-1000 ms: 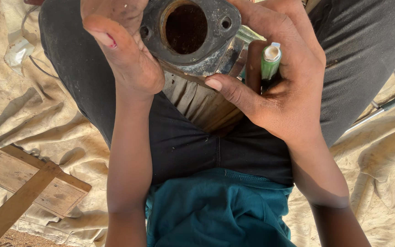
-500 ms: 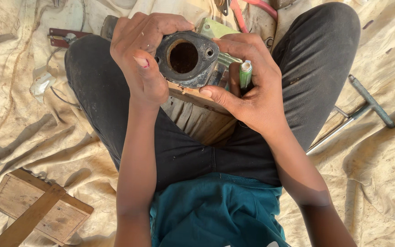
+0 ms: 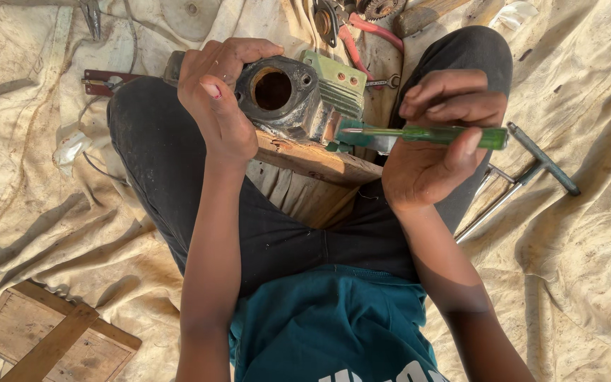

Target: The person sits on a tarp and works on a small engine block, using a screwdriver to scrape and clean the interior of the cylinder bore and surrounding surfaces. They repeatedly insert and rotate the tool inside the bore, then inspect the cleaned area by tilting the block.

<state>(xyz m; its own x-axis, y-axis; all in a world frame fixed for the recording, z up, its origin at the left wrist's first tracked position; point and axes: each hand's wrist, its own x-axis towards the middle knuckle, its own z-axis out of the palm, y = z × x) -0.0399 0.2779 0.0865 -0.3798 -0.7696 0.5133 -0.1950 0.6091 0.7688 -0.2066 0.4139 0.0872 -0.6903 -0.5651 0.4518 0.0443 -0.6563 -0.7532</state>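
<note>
On the lap, atop a wood block (image 3: 312, 159), the left hand (image 3: 217, 99) grips the engine cylinder (image 3: 284, 95), bore facing up at the camera; just right, the right hand (image 3: 436, 152) clamps a green screwdriver (image 3: 426, 134), lying crosswise, tip pointing left toward the cylinder.

Bare forearms, no sleeves reaching them; a teal shirt (image 3: 334, 325) with white lettering at its hem, and dark grey trousers (image 3: 164, 170) above the shirt.
</note>
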